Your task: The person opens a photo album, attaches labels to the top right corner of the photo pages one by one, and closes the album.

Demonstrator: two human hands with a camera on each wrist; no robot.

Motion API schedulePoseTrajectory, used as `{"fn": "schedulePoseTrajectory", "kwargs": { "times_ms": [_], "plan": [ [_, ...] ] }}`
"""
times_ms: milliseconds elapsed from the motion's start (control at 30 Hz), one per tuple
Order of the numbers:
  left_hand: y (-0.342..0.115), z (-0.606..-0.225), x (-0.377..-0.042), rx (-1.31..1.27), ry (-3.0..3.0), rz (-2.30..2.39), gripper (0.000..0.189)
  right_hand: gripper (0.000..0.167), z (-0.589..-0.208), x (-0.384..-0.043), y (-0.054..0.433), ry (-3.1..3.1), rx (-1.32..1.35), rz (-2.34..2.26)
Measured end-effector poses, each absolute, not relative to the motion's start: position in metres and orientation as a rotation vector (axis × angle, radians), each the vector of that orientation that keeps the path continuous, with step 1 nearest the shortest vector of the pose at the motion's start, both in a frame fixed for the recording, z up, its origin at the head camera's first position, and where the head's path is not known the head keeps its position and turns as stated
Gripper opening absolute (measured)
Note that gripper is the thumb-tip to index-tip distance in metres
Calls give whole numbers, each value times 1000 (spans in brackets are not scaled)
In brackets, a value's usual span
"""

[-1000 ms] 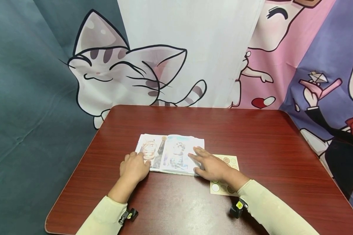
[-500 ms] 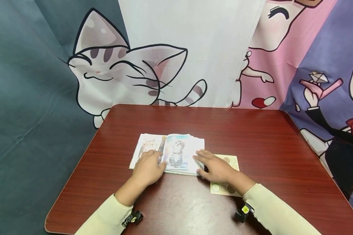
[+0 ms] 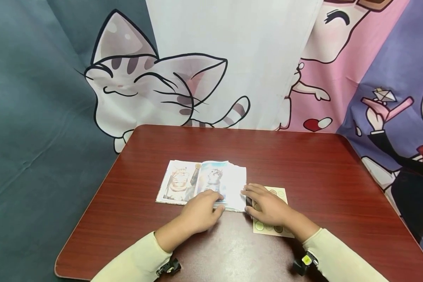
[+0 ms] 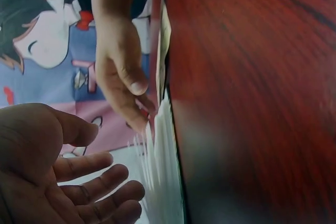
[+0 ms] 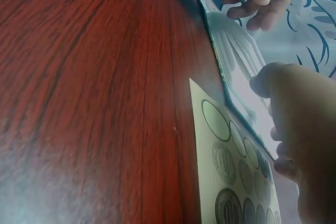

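An open book (image 3: 237,178) with pictures of cats lies on the table; the wrist views show its pages fanned up a little. My left hand (image 3: 201,211) hovers over the lower edge of the right-hand page, its fingers loosely bent and holding nothing. In the left wrist view that hand (image 4: 37,161) has its palm beside the page edges. At the book's right edge is my right hand (image 3: 269,205), with relaxed fingers and the thumb apart. Under the right hand lies a cream sheet of round coin-like stickers (image 5: 226,161), partly covered by it in the head view.
The dark red wooden table (image 3: 127,235) has rounded corners. Behind it hangs a cloth backdrop (image 3: 261,31) printed with a cartoon cat and figures. Each sleeve cuff carries a small black camera, such as the one on the left wrist (image 3: 169,267).
My left hand has moved from the book's left edge across to the right-hand page, uncovering the left page. My right hand has slid slightly right, off most of the page.
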State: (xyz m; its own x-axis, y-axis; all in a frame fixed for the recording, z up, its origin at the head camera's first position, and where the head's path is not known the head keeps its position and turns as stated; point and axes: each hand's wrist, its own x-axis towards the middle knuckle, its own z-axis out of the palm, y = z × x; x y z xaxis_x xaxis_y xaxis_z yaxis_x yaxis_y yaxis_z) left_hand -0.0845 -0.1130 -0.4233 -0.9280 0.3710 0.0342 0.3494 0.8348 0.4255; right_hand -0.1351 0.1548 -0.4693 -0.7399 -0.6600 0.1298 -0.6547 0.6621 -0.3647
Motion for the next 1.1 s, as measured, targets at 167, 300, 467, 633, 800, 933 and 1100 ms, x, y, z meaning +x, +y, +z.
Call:
{"fn": "schedulePoseTrajectory", "kwargs": {
  "times_ms": [167,300,467,633,800,933,1100],
  "plan": [
    [-102,-427,-82,702,2972,646,27,53,-470,-131,162,2880,-1149,-632],
    [-94,-427,-81,755,2956,650,25,50,-470,-129,167,2880,-1172,-654],
    [-84,-428,-81,787,2908,650,25,48,-472,-127,174,2887,-1164,-664],
    [-74,-428,-80,797,2838,696,25,51,-473,-124,184,2909,-1121,-657],
    [-65,-432,-81,779,2802,728,26,53,-474,-123,194,2928,-1090,-663],
    [-59,-434,-82,777,2779,773,27,55,-474,-121,199,2943,-1096,-673],
    [-51,-437,-84,768,2762,832,27,73,-474,-117,207,2948,-1059,-632]
  ]
}}
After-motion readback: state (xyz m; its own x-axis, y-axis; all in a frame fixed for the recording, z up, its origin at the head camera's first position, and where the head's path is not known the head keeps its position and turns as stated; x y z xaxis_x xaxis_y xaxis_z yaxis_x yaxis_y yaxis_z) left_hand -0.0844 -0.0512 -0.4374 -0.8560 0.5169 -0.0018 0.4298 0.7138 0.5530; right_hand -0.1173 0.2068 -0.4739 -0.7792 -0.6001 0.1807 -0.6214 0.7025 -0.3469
